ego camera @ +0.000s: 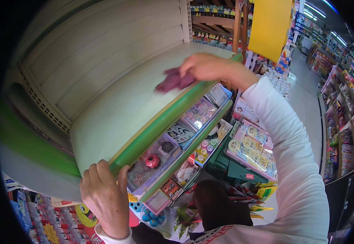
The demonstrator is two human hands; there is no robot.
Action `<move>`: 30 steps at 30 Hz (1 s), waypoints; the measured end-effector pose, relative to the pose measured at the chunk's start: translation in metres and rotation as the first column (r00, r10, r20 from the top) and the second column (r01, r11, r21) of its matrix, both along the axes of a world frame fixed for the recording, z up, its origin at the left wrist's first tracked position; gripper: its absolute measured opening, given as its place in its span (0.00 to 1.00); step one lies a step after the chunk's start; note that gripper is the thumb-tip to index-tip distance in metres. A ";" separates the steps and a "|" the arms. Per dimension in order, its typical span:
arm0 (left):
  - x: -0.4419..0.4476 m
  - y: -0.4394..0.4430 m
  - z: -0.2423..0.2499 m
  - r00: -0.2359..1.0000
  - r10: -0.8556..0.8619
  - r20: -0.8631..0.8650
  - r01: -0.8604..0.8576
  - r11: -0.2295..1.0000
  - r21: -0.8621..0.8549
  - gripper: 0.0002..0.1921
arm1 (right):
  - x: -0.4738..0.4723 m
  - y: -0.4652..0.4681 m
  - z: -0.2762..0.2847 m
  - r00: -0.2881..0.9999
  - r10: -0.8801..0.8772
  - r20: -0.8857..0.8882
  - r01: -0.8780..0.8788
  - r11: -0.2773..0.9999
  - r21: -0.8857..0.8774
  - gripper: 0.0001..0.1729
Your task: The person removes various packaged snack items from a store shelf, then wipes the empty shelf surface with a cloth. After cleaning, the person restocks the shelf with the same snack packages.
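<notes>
A dark maroon cloth is bunched under my right hand, which grips it against the white shelf board. The hand is slightly blurred, and its fingertips are partly hidden by the cloth. Along the board's front runs a green edge strip. Down at the strip's near end, my left hand holds it, fingers over the top and thumb on the outer side. Only small dark specks show on the board's surface.
Lower shelves hold boxed small goods and stickers. A pink-edged box of packaged items rests on a dark green container. My knee is below. A yellow panel hangs at the upper right; an aisle runs beyond.
</notes>
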State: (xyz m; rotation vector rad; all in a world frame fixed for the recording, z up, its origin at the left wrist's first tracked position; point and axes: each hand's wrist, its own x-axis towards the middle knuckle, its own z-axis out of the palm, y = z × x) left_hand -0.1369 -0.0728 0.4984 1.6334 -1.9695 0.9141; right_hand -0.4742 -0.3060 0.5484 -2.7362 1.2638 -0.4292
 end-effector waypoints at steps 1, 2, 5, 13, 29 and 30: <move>-0.001 0.000 0.000 1.000 0.017 0.013 -0.017 1.000 0.000 0.23 | -0.025 -0.012 -0.002 0.996 -0.085 0.040 0.087 0.995 -0.045 0.21; -0.001 0.000 -0.001 1.000 0.004 0.008 -0.004 1.000 -0.005 0.23 | -0.056 -0.020 0.000 0.991 -0.118 0.058 0.117 0.993 0.022 0.21; 0.000 0.000 0.000 0.999 0.000 0.034 0.000 1.000 0.003 0.24 | -0.112 -0.048 -0.004 0.924 -0.379 0.060 0.381 0.924 -0.029 0.22; -0.003 -0.001 0.003 0.999 -0.006 0.040 0.006 1.000 0.008 0.24 | -0.161 -0.124 -0.018 0.666 -0.700 -0.257 0.633 0.713 -0.303 0.22; 0.009 0.000 0.001 0.998 -0.054 0.041 0.054 0.999 -0.004 0.24 | -0.164 -0.129 -0.011 0.583 -0.777 -0.239 0.795 0.606 -0.030 0.29; 0.009 0.001 0.001 0.998 -0.047 0.044 0.047 0.999 0.003 0.24 | -0.165 -0.131 -0.013 0.607 -0.778 -0.161 0.794 0.603 0.078 0.28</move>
